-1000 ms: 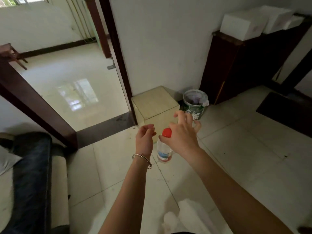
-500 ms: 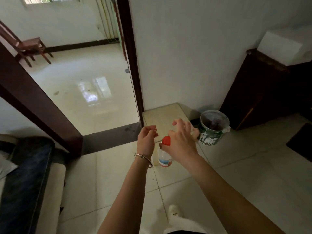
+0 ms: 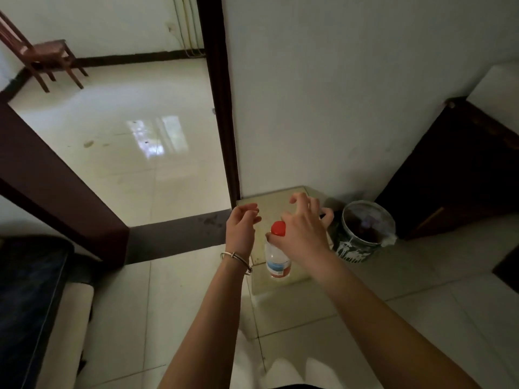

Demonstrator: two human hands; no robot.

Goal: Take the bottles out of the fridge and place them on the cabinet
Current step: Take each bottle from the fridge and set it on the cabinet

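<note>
Pale glossy floor tiles point(image 3: 118, 304) are recorded throughout, with a white wall point(image 3: 337, 94) ahead and a dark-framed doorway point(image 3: 222, 108) at its left edge, opening onto a second tiled room. One wooden chair point(image 3: 42, 60) is noted in that far room. One low beige cabinet point(image 3: 269, 200) is seen against the wall, directly below the hands.

One clear plastic bottle point(image 3: 276, 259) with a red cap point(image 3: 278, 228) is observed upright over the cabinet's near part; whether its base is touching the top cannot be told. Its contents appear to be clear liquid, though the view is too dim to be certain. The bottle is held at the neck, just below the cap, by the thumb and a finger of the right hand point(image 3: 303, 234), the remaining fingers being spread wide above. The left hand point(image 3: 241, 228) is noted just beside the bottle, loosely curled and holding nothing; one metal bangle point(image 3: 236, 259) is worn at its wrist.

One round bin point(image 3: 362, 234) with a plastic liner is recorded just right of the cabinet; dark contents are visible inside but cannot be identified. One dark wooden cupboard point(image 3: 455, 169) stands further right, with one white box point(image 3: 497, 94) on top.
</note>
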